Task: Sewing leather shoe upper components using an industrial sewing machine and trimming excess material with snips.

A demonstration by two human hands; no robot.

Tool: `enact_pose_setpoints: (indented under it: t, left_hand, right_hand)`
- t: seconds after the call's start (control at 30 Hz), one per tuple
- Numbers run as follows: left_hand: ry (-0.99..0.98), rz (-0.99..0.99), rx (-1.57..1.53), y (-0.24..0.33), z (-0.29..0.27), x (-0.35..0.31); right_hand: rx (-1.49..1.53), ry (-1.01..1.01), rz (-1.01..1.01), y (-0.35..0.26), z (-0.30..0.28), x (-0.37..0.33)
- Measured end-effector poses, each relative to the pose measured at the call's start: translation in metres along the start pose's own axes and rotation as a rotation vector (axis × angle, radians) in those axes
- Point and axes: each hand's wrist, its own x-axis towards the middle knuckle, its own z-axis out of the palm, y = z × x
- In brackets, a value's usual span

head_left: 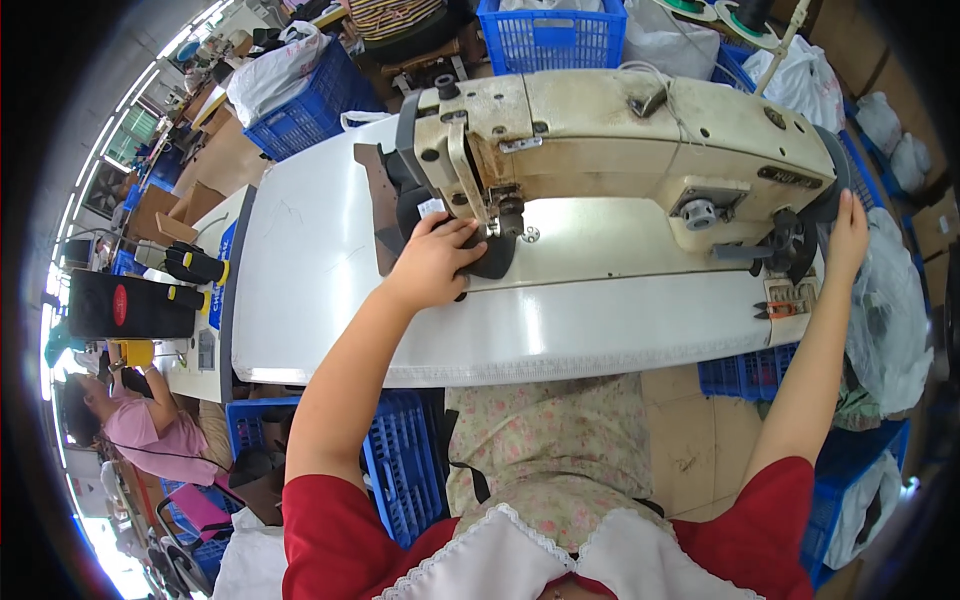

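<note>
A cream industrial sewing machine (pixel 590 165) stands across a white table. My left hand (pixel 430 265) grips a dark grey, leather-like piece (pixel 495 262) by the presser foot (pixel 510 215), fingers pressed onto it. A small white label (pixel 430 208) shows beside the fingers. The rest of the piece reaches left of the machine head, with a brownish flap (pixel 377 200) at its edge. At the machine's right end, my right hand (pixel 848 238) is closed on the rim of the dark handwheel (pixel 828 172). The needle tip is hidden.
Orange-handled thread snips (pixel 780 309) lie in a recess at the table's right. Blue crates (pixel 555 40) with plastic bags stand behind the machine, and another blue crate (pixel 403 465) sits below the table. A person in pink (pixel 160 435) sits at another machine on the left.
</note>
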Motion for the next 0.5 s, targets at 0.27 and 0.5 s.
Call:
enact_pose_setpoints:
  t: [0.27, 0.5]
  left_hand:
    - [-0.117, -0.039, 0.08, 0.01, -0.018, -0.004]
    - [-0.132, 0.008, 0.211, 0.016, -0.008, 0.005]
  right_hand:
    - [0.139, -0.029, -0.025, -0.024, -0.02, -0.025]
    - [-0.463, -0.828, -0.383, -0.011, -0.063, -0.112]
